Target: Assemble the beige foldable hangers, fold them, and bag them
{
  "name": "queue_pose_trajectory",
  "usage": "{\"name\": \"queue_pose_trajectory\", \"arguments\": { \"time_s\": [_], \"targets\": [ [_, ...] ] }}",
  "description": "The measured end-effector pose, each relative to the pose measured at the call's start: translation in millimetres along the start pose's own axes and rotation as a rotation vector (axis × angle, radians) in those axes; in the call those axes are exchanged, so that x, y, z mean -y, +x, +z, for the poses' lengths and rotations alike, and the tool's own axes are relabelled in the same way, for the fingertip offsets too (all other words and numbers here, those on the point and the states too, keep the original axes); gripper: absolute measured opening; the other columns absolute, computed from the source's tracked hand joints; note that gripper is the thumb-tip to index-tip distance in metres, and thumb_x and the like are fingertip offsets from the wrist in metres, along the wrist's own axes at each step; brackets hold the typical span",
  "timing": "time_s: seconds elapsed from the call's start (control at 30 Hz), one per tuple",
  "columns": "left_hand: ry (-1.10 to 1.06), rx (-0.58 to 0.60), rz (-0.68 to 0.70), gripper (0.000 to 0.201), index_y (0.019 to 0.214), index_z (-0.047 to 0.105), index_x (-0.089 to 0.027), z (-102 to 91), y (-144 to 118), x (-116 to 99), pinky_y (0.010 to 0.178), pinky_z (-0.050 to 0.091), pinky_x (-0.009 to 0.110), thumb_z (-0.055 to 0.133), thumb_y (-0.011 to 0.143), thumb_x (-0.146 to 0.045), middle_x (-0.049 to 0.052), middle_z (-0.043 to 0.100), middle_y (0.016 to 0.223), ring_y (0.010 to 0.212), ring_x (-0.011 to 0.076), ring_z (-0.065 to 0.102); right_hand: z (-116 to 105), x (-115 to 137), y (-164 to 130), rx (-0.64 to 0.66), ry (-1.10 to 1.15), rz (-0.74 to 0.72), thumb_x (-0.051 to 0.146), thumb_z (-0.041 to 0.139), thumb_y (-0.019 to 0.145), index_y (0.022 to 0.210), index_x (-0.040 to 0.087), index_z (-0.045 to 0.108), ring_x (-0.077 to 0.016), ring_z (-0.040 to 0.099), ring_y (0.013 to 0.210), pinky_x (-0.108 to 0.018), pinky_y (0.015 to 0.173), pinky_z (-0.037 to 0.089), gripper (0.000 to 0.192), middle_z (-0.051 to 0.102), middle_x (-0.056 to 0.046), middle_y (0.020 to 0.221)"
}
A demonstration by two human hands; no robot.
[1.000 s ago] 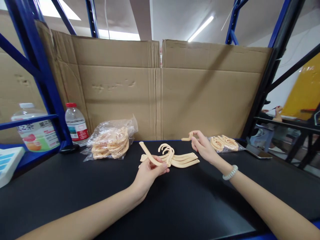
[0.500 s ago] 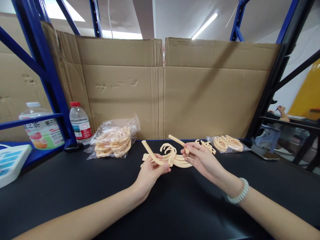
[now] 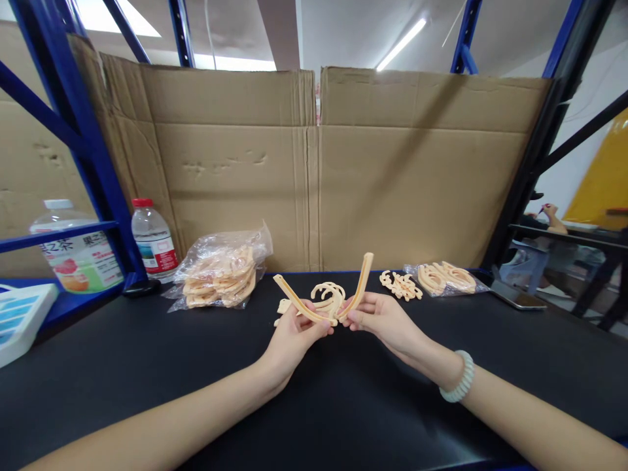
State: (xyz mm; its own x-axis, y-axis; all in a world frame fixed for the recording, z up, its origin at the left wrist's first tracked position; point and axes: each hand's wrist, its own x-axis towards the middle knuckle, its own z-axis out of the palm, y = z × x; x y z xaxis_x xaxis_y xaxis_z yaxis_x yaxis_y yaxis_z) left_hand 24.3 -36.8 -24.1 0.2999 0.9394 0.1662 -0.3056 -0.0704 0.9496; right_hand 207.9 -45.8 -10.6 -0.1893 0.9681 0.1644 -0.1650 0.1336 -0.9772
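Observation:
Pinched in my left hand is a curved, grooved strip of pale wood-coloured material, tilted up to the left. My right hand closes on a second curved grooved strip, which rises to the right. The lower ends of the two strips come together between my hands, forming a rough V; whether they touch I cannot tell. Just behind them on the black table lie more pale curved pieces, partly hidden by my hands and the strips. A pile of small pale pieces lies beyond my right hand.
A clear plastic bag of pale pieces lies at the back left, a flatter bag at the back right beside a phone. Bottles stand at left by the blue frame. Cardboard walls the back. A person's hand shows far right.
My right hand has moved left and turned its strip upright, bringing its lower end to the left strip's end. My left hand has hardly moved. The view has shifted slightly.

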Motion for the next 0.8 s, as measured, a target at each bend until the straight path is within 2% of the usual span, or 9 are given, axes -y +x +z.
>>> {"name": "queue_pose_trajectory", "arguments": {
  "time_s": [0.4,0.8],
  "targets": [
    [0.038,0.051,-0.019,0.041,0.089,0.043,-0.018,2.0,-0.2,-3.4,0.078,0.050,0.030,0.078,0.068,-0.017,0.003,0.071,0.083,0.080,0.0146,0.065,0.0,-5.9,2.6,0.098,-0.092,-0.108,0.036,0.077,0.069,0.083,0.015,0.066,-0.0132,0.062,0.067,-0.029,0.067,0.052,0.028,0.067,-0.003,0.074],
    [-0.007,0.133,-0.014,0.039,0.090,0.045,-0.017,-1.4,2.0,-1.9,0.076,0.051,0.029,0.078,0.069,-0.018,0.007,0.072,0.090,0.079,0.0151,0.066,6.4,-7.8,-0.3,0.081,-0.097,-0.111,0.035,0.078,0.066,0.080,0.015,0.067,-0.0142,0.063,0.065,-0.030,0.068,0.053,0.027,0.069,-0.002,0.072]
  ]
}}
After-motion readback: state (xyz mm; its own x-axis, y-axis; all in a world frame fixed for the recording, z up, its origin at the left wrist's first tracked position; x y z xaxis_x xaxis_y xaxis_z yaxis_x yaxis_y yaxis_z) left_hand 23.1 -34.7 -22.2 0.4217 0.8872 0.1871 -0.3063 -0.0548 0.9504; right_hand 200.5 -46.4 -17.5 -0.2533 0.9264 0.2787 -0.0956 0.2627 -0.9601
